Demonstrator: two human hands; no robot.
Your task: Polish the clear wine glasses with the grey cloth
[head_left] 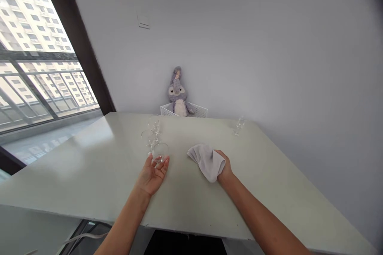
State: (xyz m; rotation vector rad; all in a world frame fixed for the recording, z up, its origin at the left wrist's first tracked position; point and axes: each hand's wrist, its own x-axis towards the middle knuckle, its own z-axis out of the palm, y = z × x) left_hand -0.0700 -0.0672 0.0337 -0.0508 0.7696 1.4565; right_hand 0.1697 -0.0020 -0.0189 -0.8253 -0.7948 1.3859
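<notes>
My left hand (pixel 154 175) is palm up, its fingers curled around the lower part of a clear drinking glass (pixel 160 150). Just beyond it, close together on the table, are more clear glasses, among them one glass (pixel 147 137) and another glass (pixel 154 122); their outlines overlap and are hard to separate. A light grey cloth (pixel 206 161) is gripped in my right hand (pixel 225 167), hanging loosely to the left of the fingers. Farther back on the right stands a single clear stemmed glass (pixel 239 125), apart from both hands.
The pale table (pixel 98 179) reaches to the grey wall. Against that wall, a purple plush toy (pixel 179 97) sits in a white perforated basket (pixel 201 111). A window with a railing (pixel 48 87) is on the left. A cable (pixel 85 236) runs beneath the table's front edge.
</notes>
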